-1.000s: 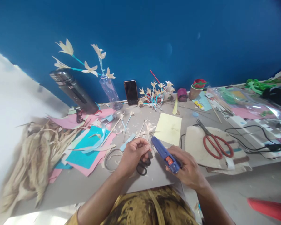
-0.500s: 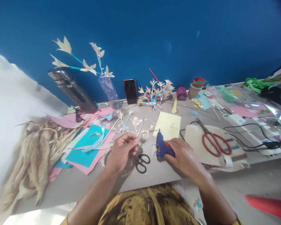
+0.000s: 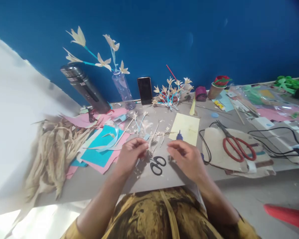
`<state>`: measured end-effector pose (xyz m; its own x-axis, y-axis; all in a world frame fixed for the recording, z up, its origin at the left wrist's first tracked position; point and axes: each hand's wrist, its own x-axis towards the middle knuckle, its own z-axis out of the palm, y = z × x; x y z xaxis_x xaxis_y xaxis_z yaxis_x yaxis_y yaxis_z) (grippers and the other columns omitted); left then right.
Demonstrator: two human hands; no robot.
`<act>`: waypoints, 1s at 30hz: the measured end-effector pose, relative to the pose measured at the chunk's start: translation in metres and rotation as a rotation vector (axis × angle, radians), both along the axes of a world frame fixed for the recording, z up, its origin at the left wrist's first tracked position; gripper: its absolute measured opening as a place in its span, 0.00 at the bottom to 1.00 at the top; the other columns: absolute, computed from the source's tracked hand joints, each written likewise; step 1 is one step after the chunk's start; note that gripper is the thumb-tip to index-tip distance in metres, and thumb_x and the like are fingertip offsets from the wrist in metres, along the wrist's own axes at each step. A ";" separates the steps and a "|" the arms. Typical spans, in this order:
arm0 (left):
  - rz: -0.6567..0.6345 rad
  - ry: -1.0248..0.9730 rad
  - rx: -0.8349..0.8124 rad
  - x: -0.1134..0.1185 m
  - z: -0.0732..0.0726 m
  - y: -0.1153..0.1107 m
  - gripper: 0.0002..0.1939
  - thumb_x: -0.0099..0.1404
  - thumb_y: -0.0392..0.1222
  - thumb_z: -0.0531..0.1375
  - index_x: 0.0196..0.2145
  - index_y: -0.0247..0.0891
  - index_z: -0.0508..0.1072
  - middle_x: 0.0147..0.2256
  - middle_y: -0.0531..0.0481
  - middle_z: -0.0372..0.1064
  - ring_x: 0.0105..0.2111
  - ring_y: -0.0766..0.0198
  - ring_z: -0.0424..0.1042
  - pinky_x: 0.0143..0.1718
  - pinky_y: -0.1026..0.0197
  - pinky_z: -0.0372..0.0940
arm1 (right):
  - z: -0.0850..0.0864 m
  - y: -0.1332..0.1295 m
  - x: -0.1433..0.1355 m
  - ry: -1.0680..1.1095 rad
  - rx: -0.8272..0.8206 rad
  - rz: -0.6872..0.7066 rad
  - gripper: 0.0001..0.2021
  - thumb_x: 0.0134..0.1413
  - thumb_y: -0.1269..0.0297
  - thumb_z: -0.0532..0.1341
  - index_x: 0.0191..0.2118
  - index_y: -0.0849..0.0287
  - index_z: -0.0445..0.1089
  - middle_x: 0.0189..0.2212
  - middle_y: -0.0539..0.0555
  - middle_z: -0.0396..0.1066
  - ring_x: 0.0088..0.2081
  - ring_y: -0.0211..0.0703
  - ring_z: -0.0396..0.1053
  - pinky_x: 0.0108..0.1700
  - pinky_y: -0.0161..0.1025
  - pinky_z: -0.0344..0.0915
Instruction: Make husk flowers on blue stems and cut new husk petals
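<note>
My left hand [image 3: 132, 154] is closed in a pinch above the table, with thumb and forefinger together. What it holds, if anything, is too small to make out. My right hand [image 3: 185, 157] faces it across a gap, its fingers loosely bent and apart, with nothing seen in them. Behind the right hand lies a blue glue gun [image 3: 179, 136], mostly hidden, its nozzle over a yellow paper sheet [image 3: 188, 124]. Black-handled scissors [image 3: 157, 165] rest between the hands. Beyond the left hand are small pale flowers on blue stems [image 3: 139, 123] and dry strips [image 3: 155, 137].
Dried husks [image 3: 46, 156] and coloured paper [image 3: 101, 151] lie at the left. A dark flask [image 3: 88, 89], a clear bottle [image 3: 123, 89] and a phone [image 3: 145, 90] stand along the wall. Red-handled scissors [image 3: 239, 149] lie on a cloth at the right, beside a power strip [image 3: 270, 131].
My right hand has let go of the glue gun, which now lies behind it, and has moved left toward the left hand. The left hand stays pinched. The view has shifted slightly.
</note>
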<state>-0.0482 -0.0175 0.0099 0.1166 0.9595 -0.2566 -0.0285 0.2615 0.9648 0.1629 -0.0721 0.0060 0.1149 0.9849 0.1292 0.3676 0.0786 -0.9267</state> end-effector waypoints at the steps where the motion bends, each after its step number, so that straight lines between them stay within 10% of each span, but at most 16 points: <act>1: -0.035 0.022 -0.015 0.008 0.001 -0.004 0.09 0.53 0.43 0.69 0.28 0.36 0.75 0.18 0.56 0.65 0.19 0.71 0.61 0.21 0.68 0.55 | 0.000 0.003 -0.012 0.114 -0.053 0.027 0.11 0.59 0.57 0.63 0.39 0.58 0.78 0.31 0.54 0.78 0.25 0.40 0.69 0.27 0.36 0.64; 10: 0.028 0.089 0.018 0.028 -0.001 -0.023 0.13 0.50 0.42 0.71 0.29 0.38 0.72 0.21 0.56 0.69 0.21 0.68 0.67 0.24 0.67 0.60 | -0.025 0.015 -0.039 0.783 -0.312 0.015 0.14 0.41 0.55 0.74 0.29 0.60 0.77 0.18 0.46 0.68 0.20 0.32 0.56 0.22 0.31 0.51; 20: -0.047 0.195 0.072 0.023 -0.002 0.004 0.09 0.54 0.43 0.66 0.30 0.38 0.71 0.23 0.54 0.69 0.23 0.66 0.67 0.26 0.64 0.61 | -0.024 0.029 -0.043 0.731 -0.243 -0.049 0.16 0.47 0.50 0.70 0.29 0.60 0.73 0.20 0.50 0.72 0.20 0.36 0.65 0.23 0.33 0.62; 24: 0.010 0.599 0.234 0.021 -0.010 -0.003 0.05 0.60 0.42 0.60 0.31 0.39 0.73 0.27 0.53 0.72 0.27 0.63 0.69 0.32 0.61 0.62 | -0.025 0.015 -0.028 0.577 -0.121 -0.118 0.17 0.58 0.49 0.63 0.35 0.60 0.75 0.24 0.51 0.74 0.21 0.35 0.66 0.22 0.31 0.63; 30: -0.329 1.100 0.341 0.041 -0.008 -0.005 0.05 0.63 0.41 0.58 0.29 0.40 0.70 0.35 0.48 0.73 0.36 0.58 0.71 0.35 0.59 0.59 | -0.022 -0.008 0.008 0.458 -0.039 -0.207 0.18 0.65 0.49 0.59 0.36 0.60 0.75 0.25 0.50 0.72 0.21 0.32 0.63 0.21 0.29 0.61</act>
